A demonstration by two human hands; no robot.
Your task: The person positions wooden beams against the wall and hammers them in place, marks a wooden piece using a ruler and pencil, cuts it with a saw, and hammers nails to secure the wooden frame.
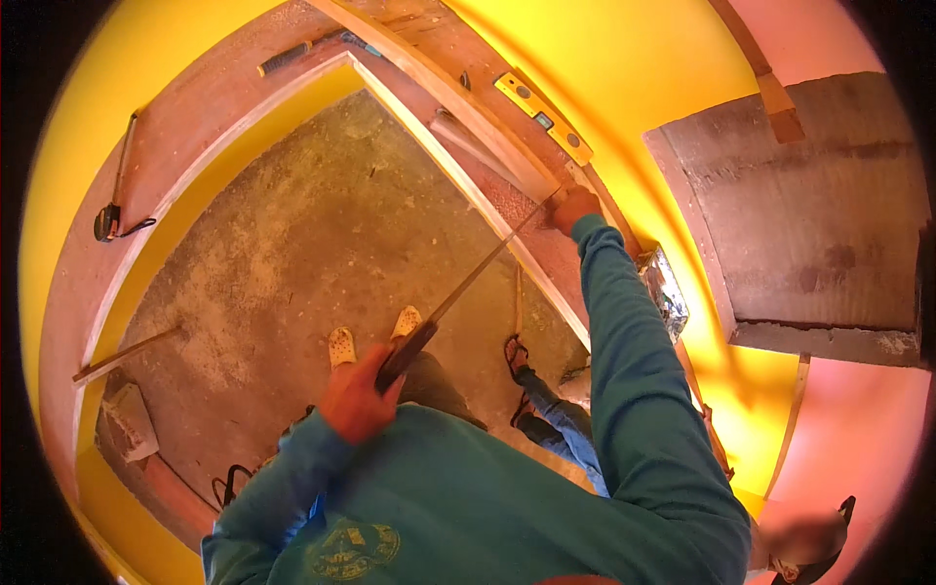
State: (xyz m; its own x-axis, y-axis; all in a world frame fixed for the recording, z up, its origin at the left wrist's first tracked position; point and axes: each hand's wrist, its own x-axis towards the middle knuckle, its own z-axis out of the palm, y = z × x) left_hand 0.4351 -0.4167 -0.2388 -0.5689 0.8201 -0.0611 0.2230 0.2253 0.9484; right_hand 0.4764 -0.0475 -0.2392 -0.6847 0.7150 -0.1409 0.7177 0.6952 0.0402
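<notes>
Blade (pixel 468 282) tip perhaps hidden.

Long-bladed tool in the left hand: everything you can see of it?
The long-bladed tool has a dark handle and a narrow, straight, grey-brown blade that looks like metal. The left hand grips the handle; the blade slants away to the right, its far end by the wooden board and the right hand. Contact there, and any teeth, can't be made out.

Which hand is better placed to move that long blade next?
Probably the left hand: it grips the handle of the long blade. The right hand is up at its far end, near the wooden plank.
</notes>
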